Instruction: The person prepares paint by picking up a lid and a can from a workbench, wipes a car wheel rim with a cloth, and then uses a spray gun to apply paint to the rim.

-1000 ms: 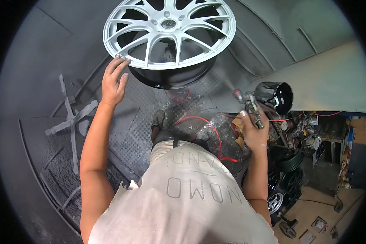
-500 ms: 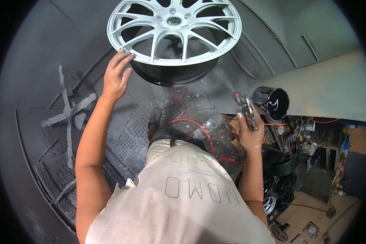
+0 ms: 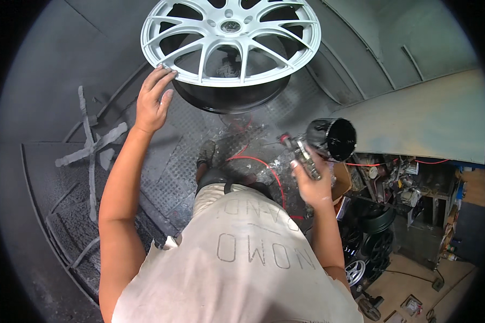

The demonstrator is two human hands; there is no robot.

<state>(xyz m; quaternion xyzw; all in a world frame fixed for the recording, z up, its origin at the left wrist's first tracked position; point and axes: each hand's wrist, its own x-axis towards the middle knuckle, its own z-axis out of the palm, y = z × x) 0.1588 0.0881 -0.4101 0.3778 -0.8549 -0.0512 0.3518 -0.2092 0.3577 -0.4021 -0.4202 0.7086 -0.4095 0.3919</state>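
Observation:
A white multi-spoke car wheel (image 3: 229,40) with a black barrel is in front of me at the top of the view. My left hand (image 3: 153,105) is at its near left edge, fingers stretched out and fingertips against the rim; it grips nothing. In my right hand (image 3: 314,189) is a metal spray gun (image 3: 306,159), fingers wrapped round its body. A black paint cup (image 3: 319,134) sits on the gun, its dark mouth facing right. The gun is to the lower right of the wheel, apart from it, its red-tipped nozzle turned toward the upper left.
A red hose (image 3: 272,169) curves over the patterned floor (image 3: 170,180) near my feet. Grey-coated crossed bars (image 3: 91,145) are at the left. A pale panel (image 3: 415,116) spans the right side, with cluttered shelves (image 3: 425,210) and stacked wheels (image 3: 374,237) below it.
My right hand has moved left with the spray gun and cup. A faint mist seen earlier at the nozzle no longer shows clearly. The left hand and the wheel have hardly moved.

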